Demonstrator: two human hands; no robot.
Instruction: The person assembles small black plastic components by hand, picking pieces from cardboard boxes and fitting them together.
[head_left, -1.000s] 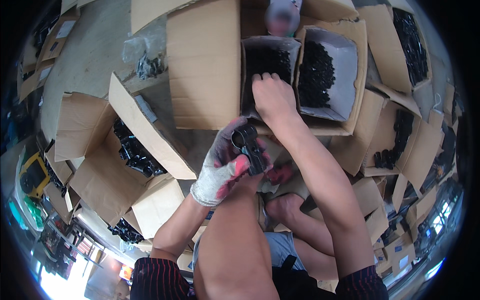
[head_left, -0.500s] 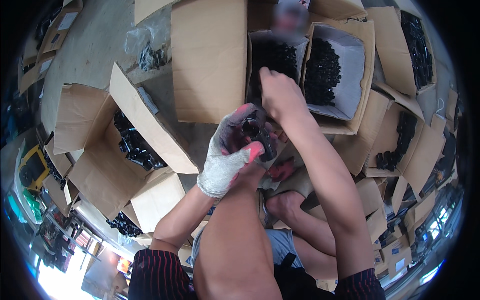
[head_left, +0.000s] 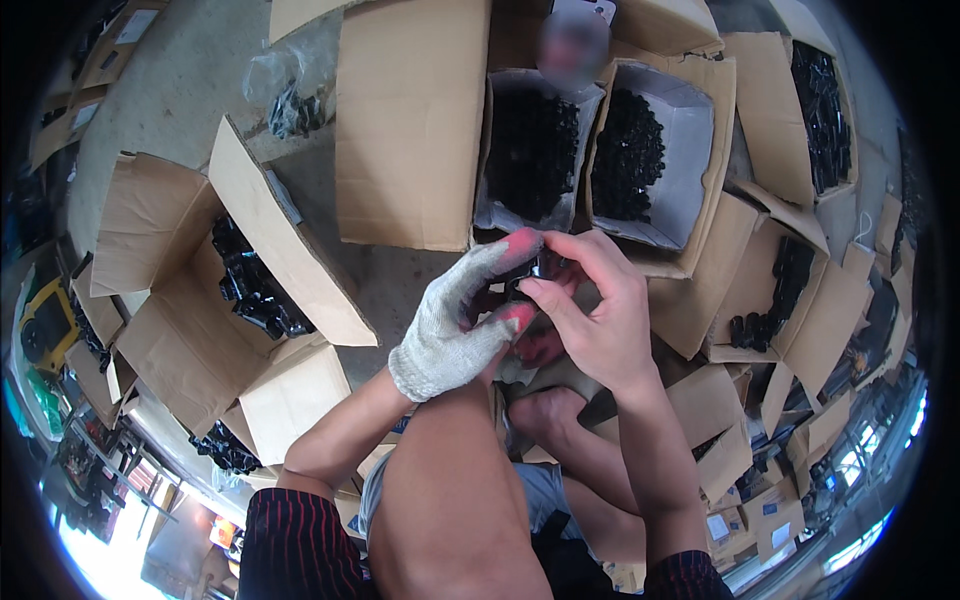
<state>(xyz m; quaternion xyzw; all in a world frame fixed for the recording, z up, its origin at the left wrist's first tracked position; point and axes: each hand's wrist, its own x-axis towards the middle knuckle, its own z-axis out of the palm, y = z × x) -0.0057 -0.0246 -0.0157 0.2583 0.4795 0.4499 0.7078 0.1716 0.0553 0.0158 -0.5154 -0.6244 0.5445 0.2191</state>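
My left hand (head_left: 450,325), in a grey-white knit glove with pink fingertips, is curled around a black tubular part (head_left: 516,288). Only a little of that part shows between the fingers. Bare, my right hand (head_left: 612,315) meets it from the other side, thumb and fingers pinched at the part's end. Anything small inside that pinch is hidden. Just beyond the hands, a lined tray (head_left: 482,212) holds a heap of small black pieces (head_left: 530,150). Beside it on the right, a second pale tray (head_left: 690,150) has more small black pieces (head_left: 628,155).
On the left stands an open carton (head_left: 190,335) with shiny black parts (head_left: 255,285). A wide cardboard flap (head_left: 405,130) rises beside the trays. More cartons (head_left: 770,130) with black parts line the right. A clear plastic bag (head_left: 290,95) lies on the floor.
My right hand has come back from the left tray of small pieces to the tubular part in my left hand. Its thumb and fingers now close at the part's end.
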